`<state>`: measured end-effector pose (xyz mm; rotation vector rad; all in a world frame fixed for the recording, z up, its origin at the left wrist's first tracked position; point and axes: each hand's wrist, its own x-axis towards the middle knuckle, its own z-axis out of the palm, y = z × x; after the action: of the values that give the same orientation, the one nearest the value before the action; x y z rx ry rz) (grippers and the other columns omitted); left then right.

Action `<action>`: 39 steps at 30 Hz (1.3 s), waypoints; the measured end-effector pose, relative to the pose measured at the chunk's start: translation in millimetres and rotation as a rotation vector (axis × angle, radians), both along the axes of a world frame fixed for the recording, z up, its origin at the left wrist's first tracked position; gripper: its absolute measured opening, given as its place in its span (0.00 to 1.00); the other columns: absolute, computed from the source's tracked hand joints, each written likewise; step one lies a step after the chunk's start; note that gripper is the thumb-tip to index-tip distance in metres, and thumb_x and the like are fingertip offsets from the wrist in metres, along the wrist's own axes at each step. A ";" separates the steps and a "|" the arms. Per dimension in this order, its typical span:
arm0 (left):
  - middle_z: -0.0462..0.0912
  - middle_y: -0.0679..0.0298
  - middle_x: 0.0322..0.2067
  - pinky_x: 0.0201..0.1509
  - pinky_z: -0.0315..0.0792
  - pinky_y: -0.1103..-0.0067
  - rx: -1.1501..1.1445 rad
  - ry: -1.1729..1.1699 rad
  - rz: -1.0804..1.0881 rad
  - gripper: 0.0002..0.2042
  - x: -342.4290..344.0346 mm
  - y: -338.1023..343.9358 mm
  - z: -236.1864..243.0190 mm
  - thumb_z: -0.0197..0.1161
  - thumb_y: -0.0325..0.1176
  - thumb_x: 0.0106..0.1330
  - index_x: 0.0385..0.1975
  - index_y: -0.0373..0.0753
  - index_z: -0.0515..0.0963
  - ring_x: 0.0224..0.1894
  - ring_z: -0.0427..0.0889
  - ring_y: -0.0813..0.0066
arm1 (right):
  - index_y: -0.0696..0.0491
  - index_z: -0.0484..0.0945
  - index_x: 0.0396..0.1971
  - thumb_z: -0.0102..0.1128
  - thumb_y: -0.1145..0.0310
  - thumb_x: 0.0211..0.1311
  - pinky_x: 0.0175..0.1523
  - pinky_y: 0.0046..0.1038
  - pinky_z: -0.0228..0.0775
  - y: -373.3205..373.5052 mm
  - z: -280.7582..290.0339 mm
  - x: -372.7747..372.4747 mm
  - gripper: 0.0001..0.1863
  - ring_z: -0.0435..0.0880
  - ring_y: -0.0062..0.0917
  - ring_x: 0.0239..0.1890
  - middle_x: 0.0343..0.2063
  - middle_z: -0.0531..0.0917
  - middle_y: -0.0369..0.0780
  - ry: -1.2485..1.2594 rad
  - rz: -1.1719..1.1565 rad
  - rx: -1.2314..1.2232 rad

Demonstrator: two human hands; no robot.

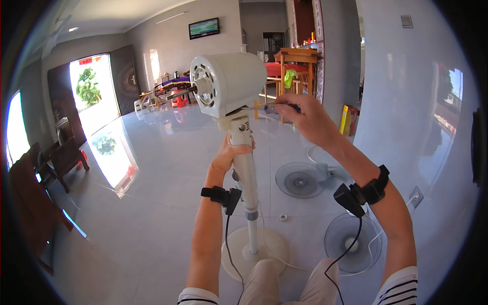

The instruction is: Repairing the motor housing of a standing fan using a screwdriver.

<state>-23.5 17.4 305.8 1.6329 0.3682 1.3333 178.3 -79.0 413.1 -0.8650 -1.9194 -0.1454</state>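
On the tiled floor (152, 213), my left hand (227, 155) clamps the fan pole (246, 178) steady; right hand's (307, 119) fingers pinch a screwdriver (269, 107) under the motor (226, 81).

Two bare forearms rise from the lower edge, each ending in short sleeves striped white and dark navy. A black strap circles the wrist below the left hand (230, 152), carrying a small black boxy device with a thin black cable hanging down. The wrist of the right hand (310, 121) wears a matching strap, device and trailing cable; light beige trousers show below.
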 end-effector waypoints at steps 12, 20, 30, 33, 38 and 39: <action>0.75 0.62 0.27 0.40 0.66 0.78 0.007 -0.049 0.022 0.26 -0.1 0.3 -3.1 0.64 0.33 0.36 0.41 0.36 0.68 0.33 0.74 0.72 | 0.56 0.75 0.24 0.60 0.69 0.54 0.26 0.31 0.69 -33.3 -11.2 -10.2 0.07 0.81 0.33 0.21 0.17 0.79 0.42 -0.232 -0.105 0.340; 0.74 0.62 0.28 0.39 0.65 0.78 0.005 -0.015 0.010 0.27 -0.2 6.2 -5.5 0.64 0.34 0.35 0.41 0.36 0.68 0.33 0.73 0.72 | 0.55 0.75 0.24 0.59 0.68 0.54 0.27 0.33 0.70 -9.9 -16.6 -5.3 0.06 0.81 0.34 0.22 0.17 0.79 0.42 -0.179 -0.080 0.350; 0.74 0.61 0.29 0.43 0.68 0.75 0.066 0.046 -0.018 0.28 -4.8 9.0 -4.5 0.64 0.37 0.37 0.43 0.37 0.67 0.35 0.74 0.70 | 0.55 0.75 0.34 0.56 0.68 0.57 0.31 0.34 0.69 -5.3 6.6 -9.3 0.08 0.79 0.37 0.27 0.24 0.79 0.43 -0.463 -0.070 0.288; 0.74 0.61 0.30 0.44 0.68 0.76 0.036 0.025 -0.010 0.28 0.3 6.3 -4.1 0.64 0.36 0.37 0.43 0.37 0.68 0.35 0.74 0.70 | 0.54 0.75 0.26 0.60 0.68 0.54 0.28 0.30 0.71 5.4 -12.3 -6.3 0.06 0.81 0.33 0.25 0.20 0.80 0.41 -0.283 -0.067 0.451; 0.75 0.61 0.27 0.38 0.66 0.78 -0.001 -0.020 0.006 0.26 -2.5 6.8 -4.5 0.63 0.33 0.36 0.41 0.36 0.68 0.32 0.74 0.71 | 0.54 0.73 0.29 0.60 0.67 0.55 0.27 0.29 0.70 14.1 -32.9 -12.7 0.08 0.80 0.31 0.22 0.19 0.79 0.40 -0.152 -0.034 0.430; 0.75 0.61 0.27 0.39 0.66 0.78 -0.005 -0.018 0.007 0.26 -1.8 7.4 -3.5 0.63 0.33 0.36 0.41 0.37 0.68 0.32 0.74 0.71 | 0.54 0.73 0.30 0.60 0.68 0.55 0.26 0.29 0.69 15.0 -35.2 -13.0 0.08 0.79 0.31 0.22 0.18 0.78 0.39 -0.115 -0.036 0.430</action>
<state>-25.3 24.8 302.2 1.6153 0.3663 1.3506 165.3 -64.0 377.9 -0.6095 -1.8790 -0.6165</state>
